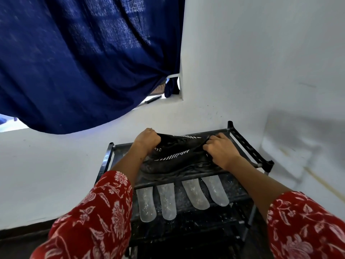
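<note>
Fingers of the left hand [147, 140] and right hand [221, 151] curl tight around black shoes [177, 159] atop the rack [248, 146].

Arms outstretched, left grip [147, 140] and right grip [221, 150] clenched.

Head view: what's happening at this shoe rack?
A person grips black sneakers with both hands, the left hand at one end, the right hand at the other. The sneakers rest on the top shelf of a black shoe rack. Four pale insoles lie on the shelf below.
</note>
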The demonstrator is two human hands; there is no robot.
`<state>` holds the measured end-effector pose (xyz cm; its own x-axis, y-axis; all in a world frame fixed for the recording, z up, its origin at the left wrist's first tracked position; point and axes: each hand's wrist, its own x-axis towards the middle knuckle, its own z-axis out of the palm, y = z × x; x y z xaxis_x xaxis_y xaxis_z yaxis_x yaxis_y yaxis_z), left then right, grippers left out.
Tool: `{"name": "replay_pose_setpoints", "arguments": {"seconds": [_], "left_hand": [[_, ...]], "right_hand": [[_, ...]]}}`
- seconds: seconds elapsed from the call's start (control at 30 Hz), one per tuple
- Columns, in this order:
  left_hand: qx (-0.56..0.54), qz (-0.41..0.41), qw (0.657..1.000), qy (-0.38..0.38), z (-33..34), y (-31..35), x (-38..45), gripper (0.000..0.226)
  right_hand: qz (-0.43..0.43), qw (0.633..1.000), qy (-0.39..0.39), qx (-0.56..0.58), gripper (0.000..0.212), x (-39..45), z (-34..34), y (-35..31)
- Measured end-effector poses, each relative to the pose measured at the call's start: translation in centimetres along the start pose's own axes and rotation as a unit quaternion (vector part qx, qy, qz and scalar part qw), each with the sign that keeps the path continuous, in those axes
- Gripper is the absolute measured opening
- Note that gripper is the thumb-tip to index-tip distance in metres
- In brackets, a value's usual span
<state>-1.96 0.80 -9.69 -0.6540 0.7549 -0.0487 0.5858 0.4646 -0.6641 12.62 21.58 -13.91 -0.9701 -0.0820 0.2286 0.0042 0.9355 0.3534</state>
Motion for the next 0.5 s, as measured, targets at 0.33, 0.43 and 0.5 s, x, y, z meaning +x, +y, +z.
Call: {"name": "replay_pose_setpoints", "arguments": {"seconds": [0.33, 0.43, 0.5], "left_hand": [[-0.083, 0.007, 0.996, 0.012, -0.7, -0.1, -0.4, 0.019], [-0.163, -0.011, 0.986, 0.011, -3.5, -0.7, -1.6, 0.017], [-0.209, -0.03, 0.977, 0.014, -6.3, -0.8, -2.7, 0.023]], "right_hand": [[0.08, 0.995, 0.032, 0.046, 0.028, -0.4, -2.3, -0.3], [0.102, 0.99, 0.059, 0.072, 0.029, -0.8, -6.1, 0.6], [0.11, 0.987, 0.083, 0.082, 0.028, -1.1, -9.4, 1.2]]}}
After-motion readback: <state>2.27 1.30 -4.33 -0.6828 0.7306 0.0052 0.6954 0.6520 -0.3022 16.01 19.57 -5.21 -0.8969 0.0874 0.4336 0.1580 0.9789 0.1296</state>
